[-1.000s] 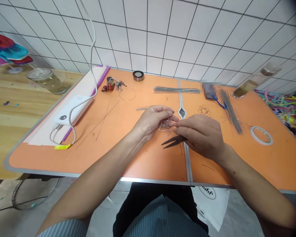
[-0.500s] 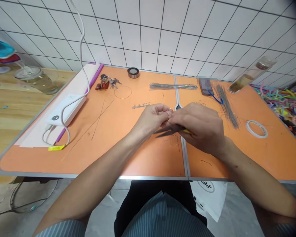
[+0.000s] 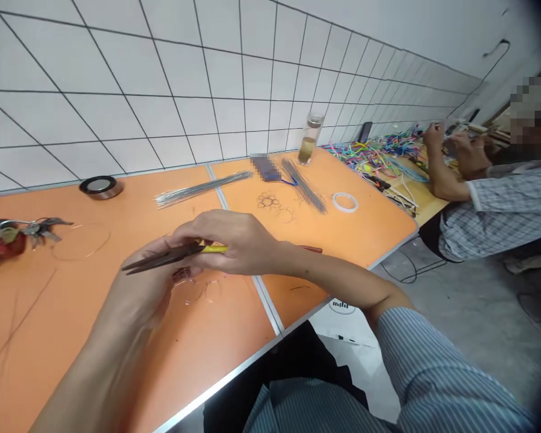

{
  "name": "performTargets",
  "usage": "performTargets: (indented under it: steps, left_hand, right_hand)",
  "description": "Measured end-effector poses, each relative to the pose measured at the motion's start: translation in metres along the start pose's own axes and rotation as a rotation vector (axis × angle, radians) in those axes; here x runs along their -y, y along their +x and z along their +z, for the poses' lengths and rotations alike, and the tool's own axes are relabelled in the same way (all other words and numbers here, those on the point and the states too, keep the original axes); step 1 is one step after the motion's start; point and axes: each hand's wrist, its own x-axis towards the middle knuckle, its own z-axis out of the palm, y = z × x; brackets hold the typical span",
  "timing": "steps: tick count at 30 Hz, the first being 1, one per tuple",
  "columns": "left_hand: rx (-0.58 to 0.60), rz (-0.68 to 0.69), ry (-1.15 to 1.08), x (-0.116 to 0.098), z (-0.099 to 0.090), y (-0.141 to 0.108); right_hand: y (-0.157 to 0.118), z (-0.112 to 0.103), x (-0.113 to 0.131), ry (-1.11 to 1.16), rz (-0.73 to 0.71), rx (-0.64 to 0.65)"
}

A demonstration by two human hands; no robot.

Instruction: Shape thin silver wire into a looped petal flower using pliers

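Left hand: curled beneath the tweezer tips; whether its fingers hold anything is hidden.
Black steel tweezers: long axis runs sideways, tips pointing left.
Thin wire loops: lying just below the hands, nearer the left, on the orange desk.
Right hand: pinching the tweezers' yellow-wrapped end firmly.
Wire flower: towards the far edge, well clear.
White tape ring: near the right edge.
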Motion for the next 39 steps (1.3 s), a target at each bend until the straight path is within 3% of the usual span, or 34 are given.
performTargets:
  steps: [3, 6, 11, 14, 16, 21, 23, 27, 31, 33, 39]
  left_hand:
    - [-0.166, -0.016, -0.073, -0.003, 0.000, -0.001]
    - [-0.180, 0.048, -0.121, -0.003, 0.000, 0.001]
    - [-0.196, 0.056, -0.137, -0.002, -0.001, 0.004]
    - [-0.170, 0.052, -0.146, -0.001, 0.000, 0.004]
    - [-0.153, 0.057, -0.160, 0.000, 0.000, 0.004]
    - [-0.120, 0.088, -0.207, 0.002, 0.003, 0.004]
    - [-0.100, 0.088, -0.220, 0.002, 0.005, 0.003]
    - [-0.065, 0.088, -0.201, 0.000, 0.008, 0.002]
    - [-0.070, 0.114, -0.181, -0.004, 0.011, -0.001]
    - [-0.090, 0.140, -0.155, -0.008, 0.012, -0.002]
    - [-0.129, 0.175, -0.105, -0.021, 0.017, 0.005]
  right_hand:
    - [-0.010, -0.014, -0.014, -0.023, 0.070, -0.152]
    - [-0.030, -0.037, -0.044, -0.149, 0.266, -0.217]
    - [-0.084, -0.068, -0.087, -0.486, 0.525, -0.053]
    - [-0.107, -0.067, -0.091, -0.614, 0.662, 0.086]
    - [-0.112, -0.059, -0.092, -0.639, 0.668, 0.158]
    - [-0.113, -0.047, -0.096, -0.679, 0.562, 0.248]
    - [-0.110, -0.049, -0.095, -0.694, 0.475, 0.142]
    - [-0.085, -0.047, -0.066, -0.528, 0.103, -0.220]
    - [-0.044, -0.027, -0.025, -0.489, -0.186, -0.269]
    - [-0.024, -0.014, -0.015, -0.529, -0.259, -0.296]
    - [0.009, 0.007, -0.024, -0.642, -0.363, -0.308]
